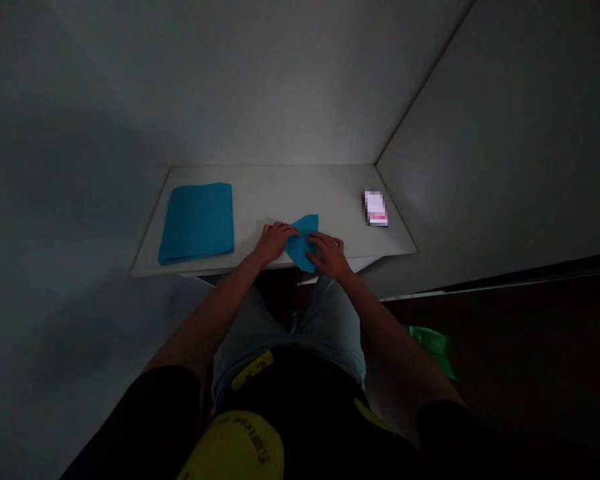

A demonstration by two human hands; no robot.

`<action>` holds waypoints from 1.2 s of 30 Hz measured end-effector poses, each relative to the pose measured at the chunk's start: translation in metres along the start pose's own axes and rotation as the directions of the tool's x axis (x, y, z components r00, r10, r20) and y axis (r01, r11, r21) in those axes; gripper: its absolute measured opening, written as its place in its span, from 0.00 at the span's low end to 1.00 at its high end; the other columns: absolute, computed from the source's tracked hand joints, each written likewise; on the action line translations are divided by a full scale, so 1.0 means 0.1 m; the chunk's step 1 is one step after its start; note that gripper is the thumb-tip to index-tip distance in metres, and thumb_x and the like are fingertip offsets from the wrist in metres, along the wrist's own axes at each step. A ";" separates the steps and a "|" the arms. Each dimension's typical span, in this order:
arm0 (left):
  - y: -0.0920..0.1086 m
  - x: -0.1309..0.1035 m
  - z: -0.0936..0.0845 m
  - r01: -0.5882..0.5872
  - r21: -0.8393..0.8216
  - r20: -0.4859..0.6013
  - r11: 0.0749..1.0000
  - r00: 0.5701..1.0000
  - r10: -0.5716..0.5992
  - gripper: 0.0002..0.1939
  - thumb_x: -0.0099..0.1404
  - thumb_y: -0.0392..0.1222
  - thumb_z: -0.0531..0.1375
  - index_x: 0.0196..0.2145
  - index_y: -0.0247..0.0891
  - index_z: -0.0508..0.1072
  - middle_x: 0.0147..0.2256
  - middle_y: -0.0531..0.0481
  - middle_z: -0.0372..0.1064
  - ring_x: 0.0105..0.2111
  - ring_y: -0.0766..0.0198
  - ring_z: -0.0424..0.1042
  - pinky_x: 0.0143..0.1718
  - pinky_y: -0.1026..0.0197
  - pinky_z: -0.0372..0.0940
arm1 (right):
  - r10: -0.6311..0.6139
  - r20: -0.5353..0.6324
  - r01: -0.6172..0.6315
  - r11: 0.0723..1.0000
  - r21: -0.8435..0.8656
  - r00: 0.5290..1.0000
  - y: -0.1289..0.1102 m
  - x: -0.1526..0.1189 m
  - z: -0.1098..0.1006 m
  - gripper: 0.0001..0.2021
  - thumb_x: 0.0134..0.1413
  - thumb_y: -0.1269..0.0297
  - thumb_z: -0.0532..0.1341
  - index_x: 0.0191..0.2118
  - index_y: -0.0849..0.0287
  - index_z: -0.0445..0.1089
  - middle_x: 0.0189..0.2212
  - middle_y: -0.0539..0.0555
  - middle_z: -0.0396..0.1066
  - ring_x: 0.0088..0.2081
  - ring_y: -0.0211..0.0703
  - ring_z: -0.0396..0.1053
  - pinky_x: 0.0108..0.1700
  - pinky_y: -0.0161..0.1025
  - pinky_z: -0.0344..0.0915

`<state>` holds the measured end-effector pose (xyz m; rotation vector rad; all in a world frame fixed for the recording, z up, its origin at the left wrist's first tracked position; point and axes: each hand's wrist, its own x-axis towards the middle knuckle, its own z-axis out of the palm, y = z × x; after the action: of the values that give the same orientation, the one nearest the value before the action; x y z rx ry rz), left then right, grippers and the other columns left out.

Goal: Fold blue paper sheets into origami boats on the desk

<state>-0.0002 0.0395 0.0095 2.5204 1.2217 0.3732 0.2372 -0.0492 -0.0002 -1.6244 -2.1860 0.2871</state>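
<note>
"At the near edge of the pale tabletop (265, 193), between two bare hands, what is that made of?"

"Thin, matte blue sheet, paper or cloth, I can't tell which. The blue piece (299, 252) is creased into a small, angular shape with pointed corners, and its near tip reaches the table's front edge."

"And the neat block off to the left?"

"A stack of blue sheets (199, 221) in the same colour, flat and roughly square, its layers showing along the near side. The tabletop itself is smooth and dull."

"Which way does the piece point?"

"Its long axis runs roughly from the person's body towards the wall (290, 87). The near end tapers; the far end is broader and leans a little right. Another corner juts left, under the left hand."

"How are the hands set?"

"Both forearms angle inward from the elbows, palms down. The left hand (279, 237) has its fingers bent over the left side of the piece. The right hand (329, 253) comes from the other side, thumb and fingers spread, tips on the blue surface."

"Pinching or pressing?"

"Both touch it, but I can't tell whether either grip is closed."
</note>
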 end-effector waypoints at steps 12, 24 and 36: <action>0.15 -0.31 0.03 0.056 -0.020 -0.169 0.998 0.984 -0.059 0.16 0.79 0.50 0.59 0.56 0.44 0.81 0.58 0.41 0.77 0.59 0.46 0.72 0.62 0.42 0.61 | -0.021 0.119 0.038 0.989 -0.141 0.993 -0.17 0.24 0.03 0.24 0.75 0.56 0.58 0.71 0.51 0.70 0.72 0.61 0.68 0.68 0.63 0.66 0.68 0.62 0.56; -0.34 -0.45 0.00 -0.014 -0.098 -0.107 0.995 0.994 0.003 0.20 0.79 0.42 0.55 0.60 0.51 0.83 0.63 0.44 0.76 0.66 0.48 0.70 0.69 0.38 0.59 | -0.079 0.099 0.088 0.993 -0.084 0.992 0.16 0.16 -0.09 0.27 0.75 0.47 0.60 0.72 0.50 0.68 0.74 0.59 0.66 0.73 0.62 0.61 0.69 0.59 0.57; -0.52 -0.83 -0.02 -0.154 -0.274 -0.119 0.949 0.985 0.125 0.25 0.69 0.58 0.70 0.59 0.44 0.81 0.62 0.42 0.79 0.67 0.46 0.73 0.75 0.33 0.59 | -0.207 0.048 0.207 0.978 -0.002 0.977 0.40 -0.16 -0.02 0.28 0.72 0.41 0.63 0.70 0.47 0.73 0.67 0.59 0.74 0.68 0.61 0.69 0.68 0.60 0.61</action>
<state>-0.0877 0.0042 -0.0171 2.3683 0.9476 0.6668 0.2765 -0.0526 -0.0167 -1.3910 -2.3715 0.2594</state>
